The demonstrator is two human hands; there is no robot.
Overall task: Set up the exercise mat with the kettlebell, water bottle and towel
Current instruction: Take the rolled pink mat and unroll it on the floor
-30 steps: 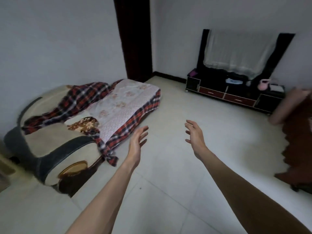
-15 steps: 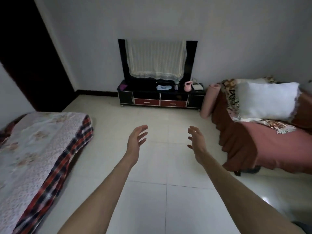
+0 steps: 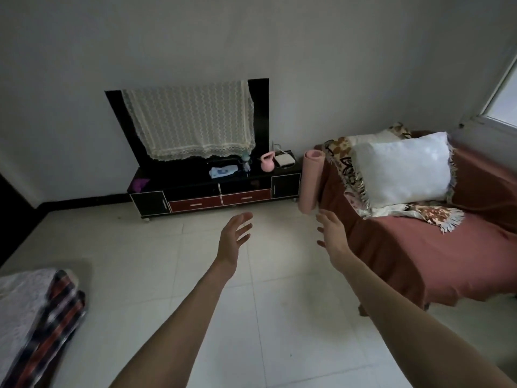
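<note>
Against the far wall, between the TV stand [image 3: 212, 189] and the couch [image 3: 419, 247], there's the mat [image 3: 311, 182], rolled into a pink tube and standing on end, long axis nearly upright, its top tilted a touch left and its open spiral end facing up. It leans on the couch's corner, well away from both hands. The left hand [image 3: 233, 240] and right hand [image 3: 331, 233] are stretched out over the bare tile floor [image 3: 167, 261], fingers spread and relaxed, holding nothing.

On the stand sit the pink kettlebell [image 3: 267, 163], a small bottle [image 3: 245, 161] just left of it, and a blue folded towel [image 3: 223, 171] further left.

Risks, as I read it: that roll looks top-heavy on its end, so a one-handed grab near the top could tip it onto the floor or let it spring open. The kettlebell sits near a white box [image 3: 284, 159] with cables; a careless lift could snag them. The bottle looks slim and easy to knock.
</note>
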